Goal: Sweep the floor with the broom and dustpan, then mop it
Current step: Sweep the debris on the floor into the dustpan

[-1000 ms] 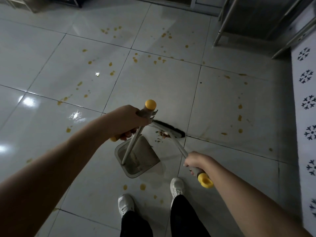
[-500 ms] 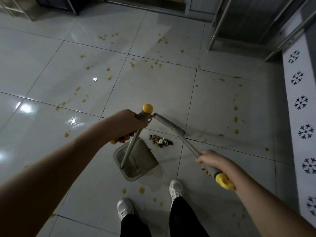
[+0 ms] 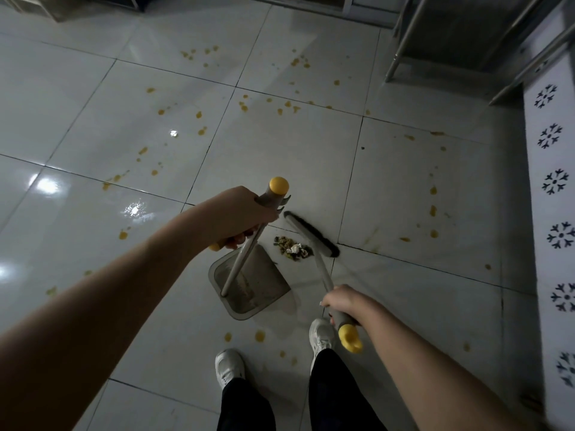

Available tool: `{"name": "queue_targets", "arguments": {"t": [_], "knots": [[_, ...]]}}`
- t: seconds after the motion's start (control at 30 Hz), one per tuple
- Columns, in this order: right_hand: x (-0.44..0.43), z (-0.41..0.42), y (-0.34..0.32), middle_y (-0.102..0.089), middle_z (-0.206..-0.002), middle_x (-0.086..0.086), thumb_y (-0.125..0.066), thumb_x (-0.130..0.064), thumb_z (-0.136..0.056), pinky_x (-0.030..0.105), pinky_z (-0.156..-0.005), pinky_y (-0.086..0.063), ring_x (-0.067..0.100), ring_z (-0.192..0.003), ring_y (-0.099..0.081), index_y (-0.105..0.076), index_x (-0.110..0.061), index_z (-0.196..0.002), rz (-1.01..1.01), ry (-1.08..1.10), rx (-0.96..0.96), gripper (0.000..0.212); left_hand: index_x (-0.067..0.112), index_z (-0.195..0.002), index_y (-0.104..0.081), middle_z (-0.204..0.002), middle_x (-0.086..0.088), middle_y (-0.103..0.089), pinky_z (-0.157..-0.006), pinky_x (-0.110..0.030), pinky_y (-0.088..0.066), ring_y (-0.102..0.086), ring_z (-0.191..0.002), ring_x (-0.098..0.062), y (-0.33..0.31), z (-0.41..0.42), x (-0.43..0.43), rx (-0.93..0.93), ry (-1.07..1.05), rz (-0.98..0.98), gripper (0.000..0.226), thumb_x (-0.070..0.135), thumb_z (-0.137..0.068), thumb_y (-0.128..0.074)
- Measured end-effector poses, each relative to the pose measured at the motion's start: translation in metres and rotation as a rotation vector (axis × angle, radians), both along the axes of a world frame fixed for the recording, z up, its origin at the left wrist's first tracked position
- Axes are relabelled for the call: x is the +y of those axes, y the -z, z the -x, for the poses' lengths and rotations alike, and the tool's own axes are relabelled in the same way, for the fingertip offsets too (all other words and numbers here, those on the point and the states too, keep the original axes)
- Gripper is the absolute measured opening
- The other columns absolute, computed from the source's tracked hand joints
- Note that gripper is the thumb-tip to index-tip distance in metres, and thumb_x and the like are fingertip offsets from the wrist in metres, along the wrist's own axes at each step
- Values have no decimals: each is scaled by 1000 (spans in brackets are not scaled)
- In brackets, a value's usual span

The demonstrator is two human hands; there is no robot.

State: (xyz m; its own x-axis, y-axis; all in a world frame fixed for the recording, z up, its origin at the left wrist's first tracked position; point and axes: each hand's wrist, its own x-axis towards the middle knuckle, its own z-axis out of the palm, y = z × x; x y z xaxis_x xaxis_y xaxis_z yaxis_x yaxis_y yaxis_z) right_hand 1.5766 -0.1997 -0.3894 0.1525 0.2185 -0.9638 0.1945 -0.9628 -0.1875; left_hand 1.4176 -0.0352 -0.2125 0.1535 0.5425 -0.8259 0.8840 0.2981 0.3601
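At frame centre, the dustpan (image 3: 261, 287) is gripped by the left hand (image 3: 239, 213), the broom (image 3: 311, 234) by the right hand (image 3: 340, 300); debris (image 3: 294, 248) is piled, unscooped; yellow spots (image 3: 259, 335) and mopping are left.

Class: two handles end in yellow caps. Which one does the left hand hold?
The dustpan handle, gripped just below its cap by the left hand. The other belongs to the broom, held by the right hand.

I log: floor (image 3: 280, 157) pale grey-white, dark grout lines, yellow-orange spots (image 3: 202, 131). Dustpan (image 3: 264, 284) grey, yellow handle cap. Broom (image 3: 309, 233) grey, black bristles, yellow grip end. Debris pile (image 3: 294, 247) olive, white scrap. Shoes (image 3: 229, 367) white, trousers (image 3: 245, 409) black. Wall tile (image 3: 550, 157) white, dark snowflake motif.
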Motion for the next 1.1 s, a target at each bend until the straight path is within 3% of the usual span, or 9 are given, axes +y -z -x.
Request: {"name": "queue_targets", "arguments": {"t": [0.13, 0.23, 0.3, 0.43, 0.57, 0.73, 0.87, 0.97, 1.1], "knots": [[0, 14, -10, -57, -76, 12, -55, -14, -91, 21, -43, -46, 15, -48, -56, -39, -6, -134, 13, -118, 85, 46, 9, -60, -49, -28, 6, -42, -32, -13, -35, -36, -22, -7, 2, 0, -2, -12, 22, -18, 34, 29, -86, -56], [4, 14, -14, -57, -53, 3, -57, -21, -90, 17, -38, -43, 9, -38, -52, -53, -5, -101, 85, -56, 213, 21, 8, -60, -49, -27, 5, -42, -32, -13, -35, -36, -21, -7, 2, -1, -3, -7, 21, -20, 35, 29, -86, -56], [7, 7, -15, -56, -48, 1, -59, -23, -87, 18, -38, -41, 8, -37, -50, -52, -8, -87, 111, -3, 261, 17, 7, -61, -49, -27, 5, -42, -31, -13, -34, -35, -21, -7, 1, 0, -4, -8, 11, -11, 35, 29, -87, -57], [14, -14, -25, -56, -47, 0, -56, -21, -89, 15, -35, -39, 7, -33, -48, -49, -10, -84, 125, 51, 329, 13, 8, -60, -47, -27, 5, -41, -33, -12, -34, -35, -22, -7, 0, -2, -7, -1, 20, -3, 35, 28, -87, -56], [33, -49, -44, -49, -43, 1, -47, -27, -95, 13, -27, -33, 6, -27, -44, -44, -9, -70, 281, 78, 386, 31, 8, -59, -47, -27, 5, -41, -33, -12, -34, -36, -23, -7, -1, -1, -7, 3, 19, 2, 35, 27, -88, -55], [51, -73, -60, -50, -47, 3, -51, -29, -93, 13, -26, -34, 7, -27, -45, -47, -6, -64, 284, 74, 307, 37, 9, -58, -47, -28, 5, -41, -34, -14, -33, -36, -27, -8, -4, 5, -6, 10, 13, 1, 35, 27, -87, -55], [58, -55, -55, -49, -40, 2, -46, -27, -95, 12, -27, -35, 8, -26, -45, -45, -7, -67, 265, -20, 251, 35, 9, -59, -45, -27, 5, -40, -40, -17, -32, -36, -36, -11, -5, 9, -9, 14, -8, 57, 34, 23, -90, -51], [51, -40, -40, -50, -36, 2, -48, -21, -94, 11, -30, -35, 9, -25, -46, -47, -9, -76, 127, -3, 171, 22, 9, -59, -46, -28, 5, -40, -42, -16, -32, -35, -34, -11, -5, 14, -9, 18, -26, 29, 34, 24, -88, -53], [40, -13, -15, -57, -47, 4, -55, -18, -89, 17, -41, -43, 11, -31, -54, -58, -11, -96, -24, -62, 86, 10, 9, -59, -47, -29, 5, -40, -38, -14, -34, -35, -27, -10, -1, 21, -10, 23, -11, -13, 36, 30, -87, -55]]}}
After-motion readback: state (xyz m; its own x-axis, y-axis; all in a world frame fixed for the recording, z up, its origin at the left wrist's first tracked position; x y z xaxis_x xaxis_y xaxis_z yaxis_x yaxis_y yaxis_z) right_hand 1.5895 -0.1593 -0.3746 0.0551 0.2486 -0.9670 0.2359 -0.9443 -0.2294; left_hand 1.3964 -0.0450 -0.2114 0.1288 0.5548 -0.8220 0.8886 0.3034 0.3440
